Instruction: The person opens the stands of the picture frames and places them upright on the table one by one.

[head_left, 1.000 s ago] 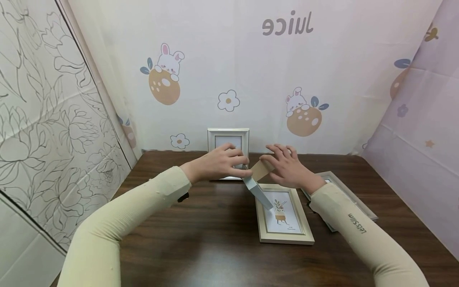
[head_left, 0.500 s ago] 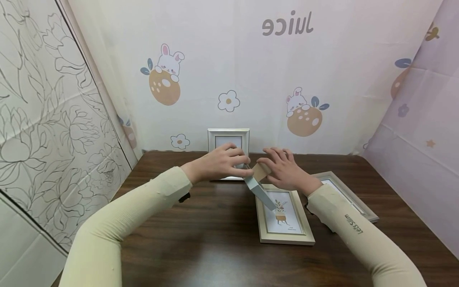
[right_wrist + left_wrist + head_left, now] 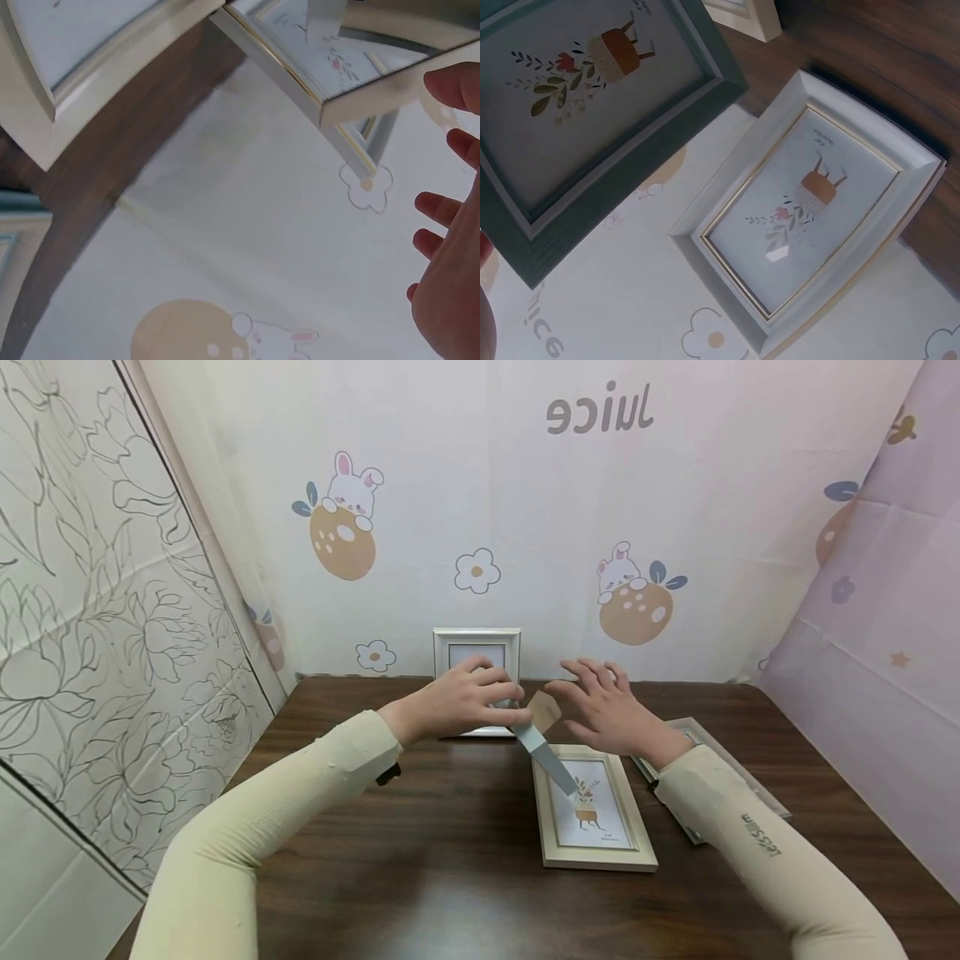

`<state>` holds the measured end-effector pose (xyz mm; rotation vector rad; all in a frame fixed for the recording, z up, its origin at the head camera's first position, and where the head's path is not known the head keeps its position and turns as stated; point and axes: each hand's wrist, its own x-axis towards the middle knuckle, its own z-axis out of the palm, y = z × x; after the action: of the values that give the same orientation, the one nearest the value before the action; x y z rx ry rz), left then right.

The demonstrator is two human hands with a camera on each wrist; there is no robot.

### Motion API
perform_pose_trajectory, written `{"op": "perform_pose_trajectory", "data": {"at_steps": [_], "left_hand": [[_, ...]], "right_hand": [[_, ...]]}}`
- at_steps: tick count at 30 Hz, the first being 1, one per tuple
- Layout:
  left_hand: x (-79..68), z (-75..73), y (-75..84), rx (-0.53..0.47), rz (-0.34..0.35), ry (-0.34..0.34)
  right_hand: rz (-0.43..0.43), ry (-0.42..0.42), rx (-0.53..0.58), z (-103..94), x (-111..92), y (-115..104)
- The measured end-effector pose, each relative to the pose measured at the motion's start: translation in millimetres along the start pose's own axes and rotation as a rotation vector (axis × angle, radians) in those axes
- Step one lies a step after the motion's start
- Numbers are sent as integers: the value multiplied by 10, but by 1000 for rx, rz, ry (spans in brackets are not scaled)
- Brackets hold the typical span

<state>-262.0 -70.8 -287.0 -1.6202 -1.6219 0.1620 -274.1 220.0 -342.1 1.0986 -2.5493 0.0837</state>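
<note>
My left hand (image 3: 480, 697) grips a picture frame (image 3: 551, 764) with a blue-grey edge, holding it tilted in the air. Its green border and potted-plant print face the left wrist view, where the picture frame (image 3: 641, 178) fills the upper left. A tan part (image 3: 542, 714) of it points towards my right hand (image 3: 607, 710). That hand hovers just beside it, fingers spread and loosely bent, holding nothing. In the right wrist view its thumb overlaps the tan edge (image 3: 405, 94). Behind the left hand stands a white picture frame (image 3: 439, 652), partly hidden.
A cream picture frame (image 3: 600, 858) with a plant print lies face up below the held one. Further right, grey picture frames (image 3: 742, 777) lie partly under the right forearm. A patterned cloth (image 3: 480, 493) hangs at the back edge of the dark wooden table (image 3: 390, 860).
My right hand first shifts left against the tan part, then draws back right, apart from it. The left hand and its picture frame stay almost in place, with the frame slightly turned.
</note>
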Motion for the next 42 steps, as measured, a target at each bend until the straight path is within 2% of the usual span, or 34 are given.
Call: {"op": "perform_pose_trajectory", "data": {"at_steps": [5,10,16,23,26,36,42], "left_hand": [[10,-9,9,-1,-47,-1],[13,-25,18,-37,-104,40],[18,-47,18,-63,-176,67],[21,-66,18,27,-209,74],[27,-73,31,67,-233,53],[39,-89,53,98,-405,-87],[31,-63,55,39,-455,-138]], "right_hand": [[17,36,7,-83,-56,18],[13,82,3,-140,-103,34],[23,82,-10,-182,-149,13],[27,64,-17,-208,-204,-62],[12,73,-11,-203,-223,-107],[-32,159,-4,-65,-198,-315],[-53,236,-34,99,-123,-477]]}}
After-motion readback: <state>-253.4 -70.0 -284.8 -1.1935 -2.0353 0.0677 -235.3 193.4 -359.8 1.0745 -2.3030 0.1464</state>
